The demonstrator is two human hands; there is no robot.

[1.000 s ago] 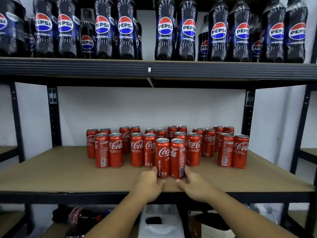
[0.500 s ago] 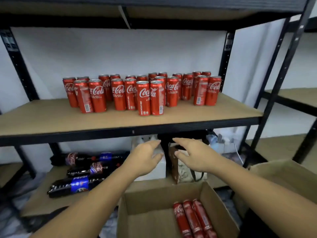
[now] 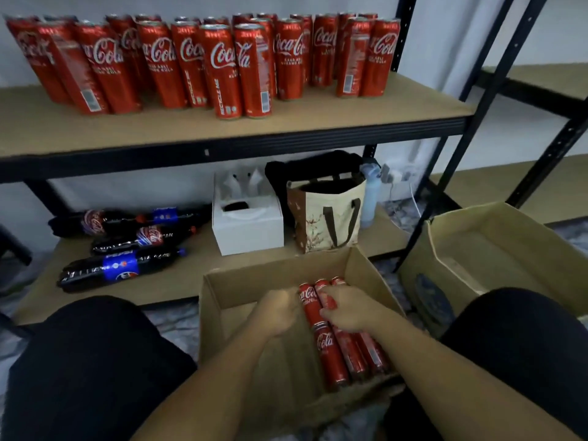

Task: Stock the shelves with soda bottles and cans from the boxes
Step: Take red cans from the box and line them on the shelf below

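Coca-Cola cans (image 3: 327,351) lie on their sides along the right wall of an open cardboard box (image 3: 270,275), three abreast and seemingly two deep, which would make six, though the hands cover the join. The right hand (image 3: 348,310) lies on them near the box's far end, fingers curled over the middle can. The left hand (image 3: 280,310) is against the leftmost can with its fingers bent, but blur hides whether it grips. Shelved cans (image 3: 222,68) stand upright on the middle shelf (image 3: 159,132): eleven in the front line, two of them nearest the front edge, with about ten lids showing behind, their bodies hidden by the front line. On the bottom shelf (image 3: 191,278), dark soda bottles (image 3: 121,267) lie flat in three rows at the left end. A white carton (image 3: 248,230), a tote bag (image 3: 327,218) and a pale blue water bottle (image 3: 370,198) stand mid-shelf. A second cardboard box (image 3: 477,249) sits to the right, beyond a black upright (image 3: 413,230). Two dark-clad knees (image 3: 95,361) flank the near box.
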